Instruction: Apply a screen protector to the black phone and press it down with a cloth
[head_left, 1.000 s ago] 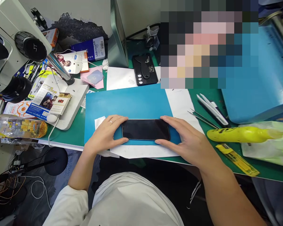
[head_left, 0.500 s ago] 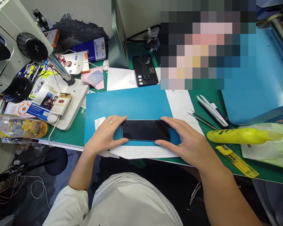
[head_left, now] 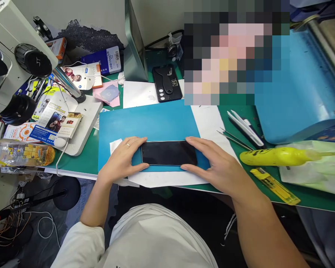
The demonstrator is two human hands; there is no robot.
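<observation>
A smartphone (head_left: 169, 153) with a dark screen lies lengthwise on a blue mat (head_left: 145, 121), screen facing up. My left hand (head_left: 125, 158) grips its left end, thumb on the near edge and fingers on the far edge; a ring shows on one finger. At the other end my right hand (head_left: 216, 162) holds it the same way, thumb near and fingers far. A small white piece of paper (head_left: 115, 145) pokes out beside my left hand. White paper (head_left: 167, 179) lies along the mat's near side.
Left stand a microscope (head_left: 35, 59) and a drink bottle (head_left: 22, 153). A black phone case (head_left: 167, 83) lies behind the mat. Tweezers (head_left: 236, 139), pens (head_left: 247, 128), a yellow bottle (head_left: 279, 155) and a yellow blade case (head_left: 275, 186) lie right, before a blue machine (head_left: 298, 89).
The whole view has shifted slightly, so things on the table appear a little further left. Both hands keep their hold on the smartphone.
</observation>
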